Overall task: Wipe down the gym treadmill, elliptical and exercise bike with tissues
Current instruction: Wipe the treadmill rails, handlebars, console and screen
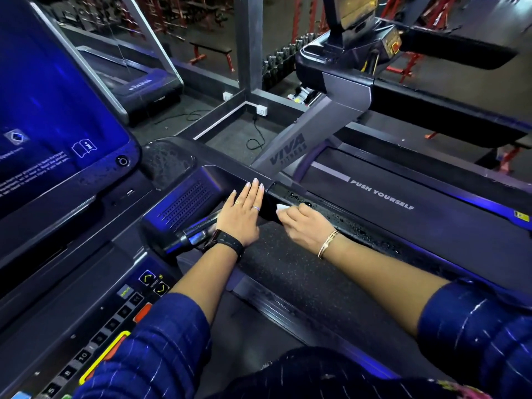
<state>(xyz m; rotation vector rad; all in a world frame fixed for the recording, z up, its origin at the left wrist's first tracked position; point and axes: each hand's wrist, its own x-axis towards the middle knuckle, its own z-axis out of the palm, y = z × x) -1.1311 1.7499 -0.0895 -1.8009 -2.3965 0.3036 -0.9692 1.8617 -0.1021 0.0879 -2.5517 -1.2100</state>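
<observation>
Tissue [280, 207] mostly hidden under right hand [305, 226]

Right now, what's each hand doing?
Left hand: open, flat on the rail.
Right hand: holding a tissue against the rail.

Navy sleeves [155, 349] w/ thin white stripes, frame bottom. Black watch [227, 243] L wrist, gold bracelet [328, 243] R wrist, 2 rings [256, 208] L hand [240, 214].
</observation>
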